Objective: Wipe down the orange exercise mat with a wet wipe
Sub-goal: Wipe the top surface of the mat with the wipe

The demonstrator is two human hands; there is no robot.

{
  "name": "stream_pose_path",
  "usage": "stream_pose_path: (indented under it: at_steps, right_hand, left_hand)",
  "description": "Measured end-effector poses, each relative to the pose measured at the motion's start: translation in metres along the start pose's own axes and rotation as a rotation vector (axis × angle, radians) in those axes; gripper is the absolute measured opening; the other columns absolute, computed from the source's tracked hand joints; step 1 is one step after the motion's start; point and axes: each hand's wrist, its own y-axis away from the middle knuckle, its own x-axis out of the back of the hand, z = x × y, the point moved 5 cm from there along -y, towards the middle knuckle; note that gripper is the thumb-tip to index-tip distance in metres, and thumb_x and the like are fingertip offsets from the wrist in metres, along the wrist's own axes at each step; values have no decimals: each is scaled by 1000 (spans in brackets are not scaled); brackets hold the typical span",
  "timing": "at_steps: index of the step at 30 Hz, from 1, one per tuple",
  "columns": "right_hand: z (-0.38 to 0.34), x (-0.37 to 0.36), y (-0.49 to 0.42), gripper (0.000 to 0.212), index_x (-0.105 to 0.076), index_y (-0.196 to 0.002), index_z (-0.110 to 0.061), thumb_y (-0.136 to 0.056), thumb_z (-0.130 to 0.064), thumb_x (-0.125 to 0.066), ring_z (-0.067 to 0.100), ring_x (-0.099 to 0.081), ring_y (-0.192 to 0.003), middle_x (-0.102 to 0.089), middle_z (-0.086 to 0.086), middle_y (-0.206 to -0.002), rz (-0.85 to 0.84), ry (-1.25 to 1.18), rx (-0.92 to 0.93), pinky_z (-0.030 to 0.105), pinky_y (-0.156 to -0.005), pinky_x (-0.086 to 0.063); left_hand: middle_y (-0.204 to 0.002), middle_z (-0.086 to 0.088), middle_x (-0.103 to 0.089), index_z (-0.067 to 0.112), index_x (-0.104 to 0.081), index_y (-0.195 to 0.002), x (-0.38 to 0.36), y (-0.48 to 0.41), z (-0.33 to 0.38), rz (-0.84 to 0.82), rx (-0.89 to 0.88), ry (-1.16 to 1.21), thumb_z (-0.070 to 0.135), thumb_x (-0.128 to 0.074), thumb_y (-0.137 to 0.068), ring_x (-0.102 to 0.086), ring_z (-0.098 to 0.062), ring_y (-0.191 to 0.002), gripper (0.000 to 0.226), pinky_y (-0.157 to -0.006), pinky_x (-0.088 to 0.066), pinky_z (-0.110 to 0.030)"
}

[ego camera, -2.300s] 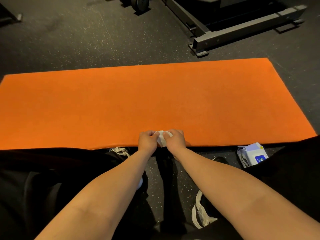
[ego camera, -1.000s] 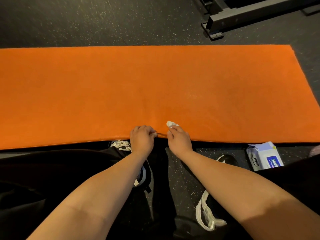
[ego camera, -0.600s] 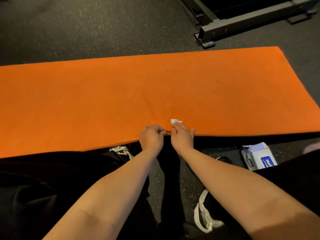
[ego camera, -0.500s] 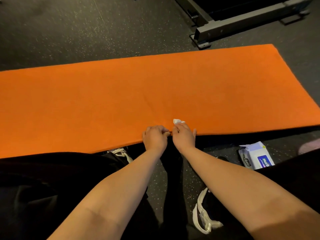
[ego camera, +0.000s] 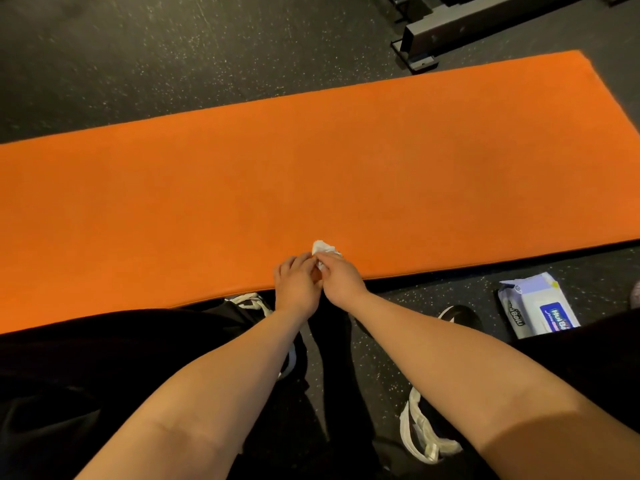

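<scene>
One flat, rectangular orange exercise mat (ego camera: pixel 311 188) lies across the middle of the frame on a dark speckled rubber floor (ego camera: pixel 173 57); its left end runs out of the picture and its right near corner is cut off by the frame edge. One crumpled white wet wipe (ego camera: pixel 322 248) sits at the mat's near edge, just below the frame's centre, mostly covered by two hands. The right hand (ego camera: pixel 341 277) pinches the wipe with curled fingers. The left hand (ego camera: pixel 298 285) touches it side by side, its fingers curled too and its fingertips meeting the wipe, though whether it grips the wipe or the mat's edge cannot be told. One white soft pack of wet wipes (ego camera: pixel 540 308) with a blue label lies on the floor at the right, partly hidden behind a dark trouser leg. One grey metal frame (ego camera: pixel 460 27) is cropped at the upper right
</scene>
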Motion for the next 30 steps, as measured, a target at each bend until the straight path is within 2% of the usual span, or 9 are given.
stream_pose_path:
  at_steps: [3,6,12,15,18,21,24,27,30]
  right_hand:
    - [12,9,0,54,-43,-152,-25,-102,-6,-42,18,-29,-148,-38,-5,-159,95,220,17,43,-123,-14]
    - [26,26,5,58,-44,-151,-22,-97,-3,-46,24,-34,-141,-41,-2,-154,261,292,-81,37,-119,-22]
    - [3,-7,14,37,-59,-136,-18,-100,-13,-51,22,-43,-130,-50,3,-142,226,179,23,37,-110,-35]
    - [12,4,13,42,-56,-141,-23,-100,-13,-50,27,-34,-138,-40,1,-151,236,230,29,40,-115,-31]
    - [29,13,14,48,-46,-151,-25,-103,-17,-47,28,-19,-147,-21,-1,-165,254,239,-134,43,-122,-21]
    - [19,1,19,53,-38,-155,-24,-103,-15,-46,24,-20,-148,-29,-3,-162,261,238,-98,40,-123,-19]
    - [12,-15,23,45,-40,-153,-26,-109,-31,-37,20,-24,-146,-36,-5,-156,167,229,-14,41,-120,-27]
    - [20,-8,25,48,-40,-154,-27,-106,-24,-40,22,-20,-149,-31,-4,-162,204,245,-7,41,-124,-16]
    - [36,8,25,58,-34,-157,-22,-101,-14,-47,22,-10,-154,-20,-2,-167,245,248,-145,41,-126,-5]
  left_hand:
    - [-161,2,-32,26,-43,-151,-1,0,-4,-15,-10,18,36,-59,-99,-22,-28,-148,55,-120,-13,-46]
    - [-162,3,-30,26,-42,-151,-2,-1,-4,-31,-11,6,37,-59,-99,-21,-28,-148,55,-121,-13,-47]
    - [-163,-1,-29,22,-40,-153,-3,3,-1,-23,1,34,29,-48,-104,-16,-25,-152,50,-123,-9,-47]
    - [-165,-1,-25,22,-38,-154,-3,5,-2,-45,-11,41,29,-48,-105,-14,-23,-153,51,-124,-8,-47]
    - [-166,-1,-21,20,-36,-154,-2,8,-2,-79,-9,17,26,-50,-104,-10,-23,-154,53,-124,-5,-46]
    - [-167,-1,-17,21,-35,-155,-1,13,4,-95,2,19,23,-47,-105,-6,-22,-155,52,-124,-2,-46]
    - [-168,-1,-15,21,-31,-157,-1,16,6,-108,14,21,22,-43,-107,-3,-22,-155,52,-124,0,-47]
    - [-168,-1,-13,23,-29,-158,-1,18,7,-129,15,4,20,-43,-106,-1,-22,-155,54,-124,0,-47]
    - [-168,-2,-10,22,-30,-157,-1,20,9,-159,18,-29,18,-43,-105,0,-24,-155,54,-124,-1,-48]
